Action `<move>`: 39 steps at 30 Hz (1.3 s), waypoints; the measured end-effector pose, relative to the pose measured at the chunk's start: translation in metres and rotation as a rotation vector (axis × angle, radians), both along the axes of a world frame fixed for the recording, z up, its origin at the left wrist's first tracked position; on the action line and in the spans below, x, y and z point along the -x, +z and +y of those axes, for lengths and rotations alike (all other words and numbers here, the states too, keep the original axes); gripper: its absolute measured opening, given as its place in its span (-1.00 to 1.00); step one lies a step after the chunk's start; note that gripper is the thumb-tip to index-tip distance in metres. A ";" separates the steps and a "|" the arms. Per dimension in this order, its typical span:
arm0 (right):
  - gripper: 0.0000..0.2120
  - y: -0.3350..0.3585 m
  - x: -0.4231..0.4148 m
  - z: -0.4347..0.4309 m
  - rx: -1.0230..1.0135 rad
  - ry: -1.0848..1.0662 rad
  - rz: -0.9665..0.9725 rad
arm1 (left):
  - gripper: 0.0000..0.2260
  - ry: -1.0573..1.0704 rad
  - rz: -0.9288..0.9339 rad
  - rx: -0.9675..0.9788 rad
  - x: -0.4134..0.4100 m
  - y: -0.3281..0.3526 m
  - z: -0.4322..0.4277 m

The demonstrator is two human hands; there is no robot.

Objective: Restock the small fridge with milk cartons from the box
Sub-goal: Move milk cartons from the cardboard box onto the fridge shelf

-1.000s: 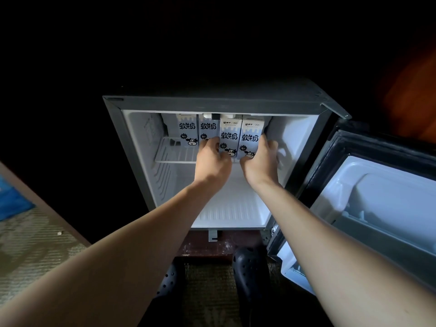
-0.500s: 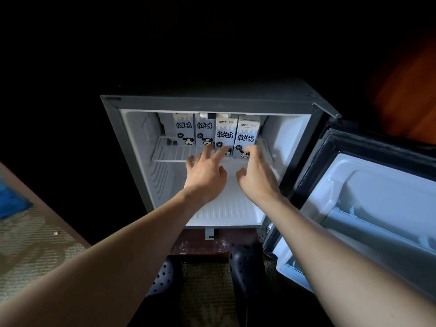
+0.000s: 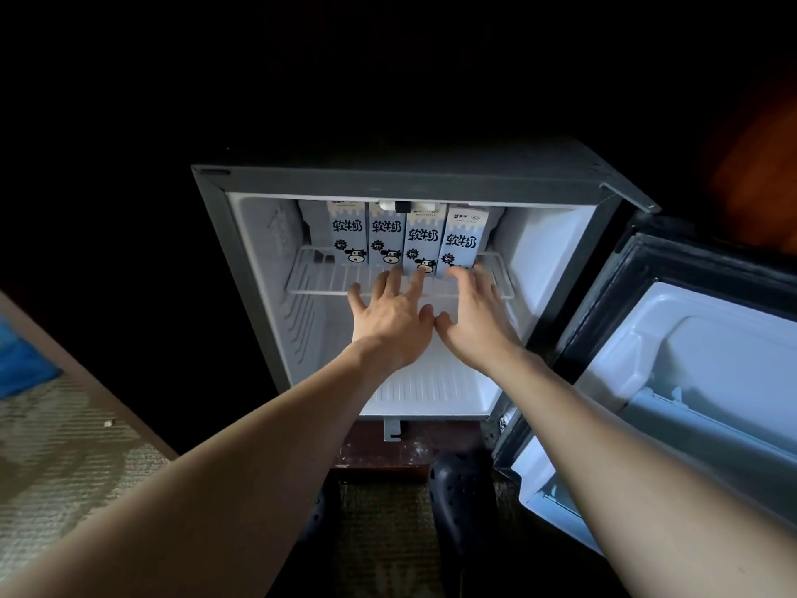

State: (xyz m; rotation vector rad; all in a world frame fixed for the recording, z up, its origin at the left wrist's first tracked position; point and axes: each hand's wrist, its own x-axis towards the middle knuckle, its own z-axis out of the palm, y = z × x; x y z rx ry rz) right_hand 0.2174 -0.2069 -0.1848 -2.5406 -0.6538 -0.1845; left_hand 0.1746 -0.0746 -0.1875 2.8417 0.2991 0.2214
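The small fridge [image 3: 241, 269] stands open in front of me. Several blue-and-white milk cartons [image 3: 381, 235] stand side by side on its wire shelf [image 3: 319, 278], the rightmost carton [image 3: 461, 235] a little forward of the others. My left hand [image 3: 388, 317] hovers at the shelf's front edge with fingers spread, its fingertips by the bases of the middle cartons. My right hand [image 3: 474, 321] is beside it, fingers straight, tips near the rightmost carton's base. Neither hand holds anything. The box is out of view.
The fridge door [image 3: 690, 369] hangs open to the right, with white door shelves. The fridge's lower floor [image 3: 431, 390] lies below the shelf. My dark shoes [image 3: 461, 494] stand on patterned carpet [image 3: 56, 451] below. The surroundings are dark.
Both hands let go of the two right-hand cartons and drew back toward me, fingers straightening. The cartons stay on the shelf.
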 end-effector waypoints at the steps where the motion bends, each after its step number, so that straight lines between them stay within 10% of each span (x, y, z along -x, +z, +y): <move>1: -0.40 0.000 0.000 0.002 -0.007 -0.014 -0.001 | -0.47 0.010 -0.008 0.009 -0.002 0.000 -0.001; 39: -0.23 -0.013 -0.021 0.008 0.084 -0.041 -0.005 | -0.29 0.021 -0.007 -0.130 -0.011 -0.008 -0.008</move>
